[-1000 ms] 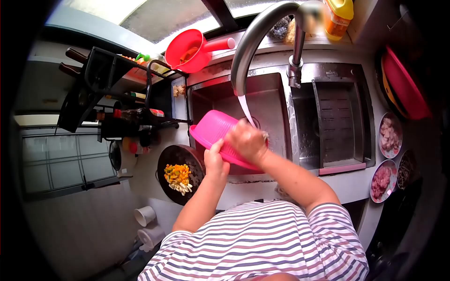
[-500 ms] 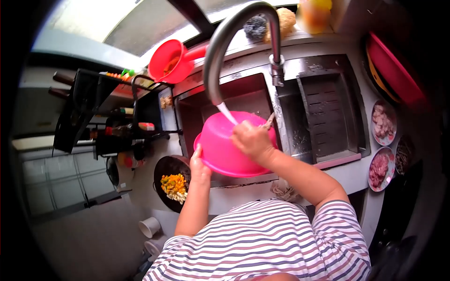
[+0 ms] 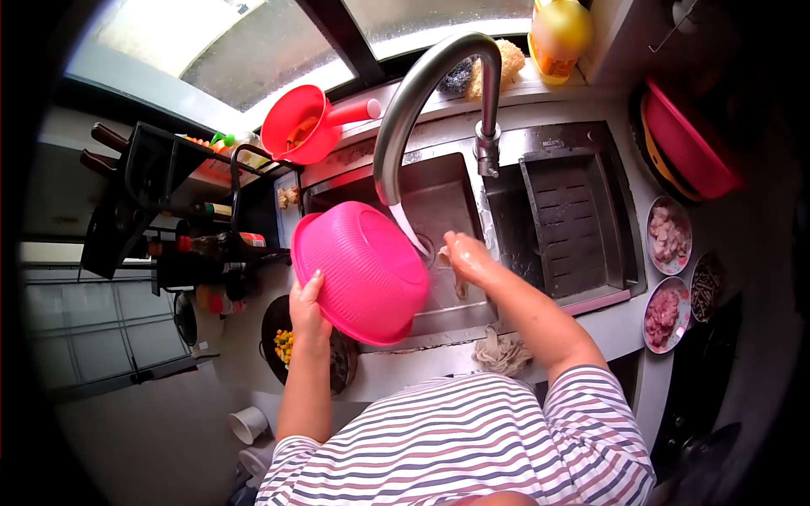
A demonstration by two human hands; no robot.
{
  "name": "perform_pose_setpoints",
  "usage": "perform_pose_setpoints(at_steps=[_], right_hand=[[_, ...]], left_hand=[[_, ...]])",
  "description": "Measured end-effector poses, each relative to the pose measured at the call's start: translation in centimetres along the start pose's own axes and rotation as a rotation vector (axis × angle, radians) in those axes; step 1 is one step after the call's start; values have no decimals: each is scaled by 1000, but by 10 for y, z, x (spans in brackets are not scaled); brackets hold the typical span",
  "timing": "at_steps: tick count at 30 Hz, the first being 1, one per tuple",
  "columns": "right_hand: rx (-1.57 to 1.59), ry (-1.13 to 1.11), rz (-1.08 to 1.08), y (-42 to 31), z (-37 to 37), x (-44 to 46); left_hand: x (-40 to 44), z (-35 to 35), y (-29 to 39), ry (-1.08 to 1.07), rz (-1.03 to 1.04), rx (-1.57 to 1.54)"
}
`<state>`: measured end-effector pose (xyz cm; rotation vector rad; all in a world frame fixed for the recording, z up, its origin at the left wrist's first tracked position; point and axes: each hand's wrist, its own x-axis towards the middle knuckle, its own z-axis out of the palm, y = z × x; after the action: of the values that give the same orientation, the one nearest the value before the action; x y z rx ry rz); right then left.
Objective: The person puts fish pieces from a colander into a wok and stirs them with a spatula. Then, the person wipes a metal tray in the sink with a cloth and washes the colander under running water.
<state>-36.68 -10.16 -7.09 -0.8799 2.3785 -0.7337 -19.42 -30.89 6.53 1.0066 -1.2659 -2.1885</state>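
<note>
A pink ribbed plastic basin point(image 3: 363, 274) is tilted on its side over the left sink bowl point(image 3: 451, 190), its underside facing right. My left hand point(image 3: 310, 316) grips its rim at the lower left, thumb on the outer wall. To the right of the basin, my wet right hand point(image 3: 469, 256) is closed around a pale, limp cloth point(image 3: 461, 287), part of which hangs below the fingers. Water runs from the curved faucet point(image 3: 392, 135) into the sink between the basin and my right hand.
A pan with yellow vegetable pieces point(image 3: 284, 346) stands left of the sink. Behind are a red dipper point(image 3: 295, 126) and a yellow bottle point(image 3: 558, 42). A crumpled rag point(image 3: 502, 352) lies on the front edge. Two bowls of meat point(image 3: 668, 236) point(image 3: 665, 316) stand at right.
The basin has moved left and tilted more, out from under the stream. My right hand has come off it and moved down and right with the cloth. The view has shifted slightly.
</note>
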Motion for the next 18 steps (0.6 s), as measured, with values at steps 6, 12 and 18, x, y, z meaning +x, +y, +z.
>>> perform_pose_setpoints(at_steps=[6, 12, 18], right_hand=[[490, 722, 169, 11, -85, 28], [546, 691, 137, 11, -104, 48], [633, 872, -320, -25, -95, 9]], left_hand=[[-10, 1, 15, -6, 55, -28], [-1, -4, -10, -54, -26, -112], [11, -30, -39, -7, -163, -230]])
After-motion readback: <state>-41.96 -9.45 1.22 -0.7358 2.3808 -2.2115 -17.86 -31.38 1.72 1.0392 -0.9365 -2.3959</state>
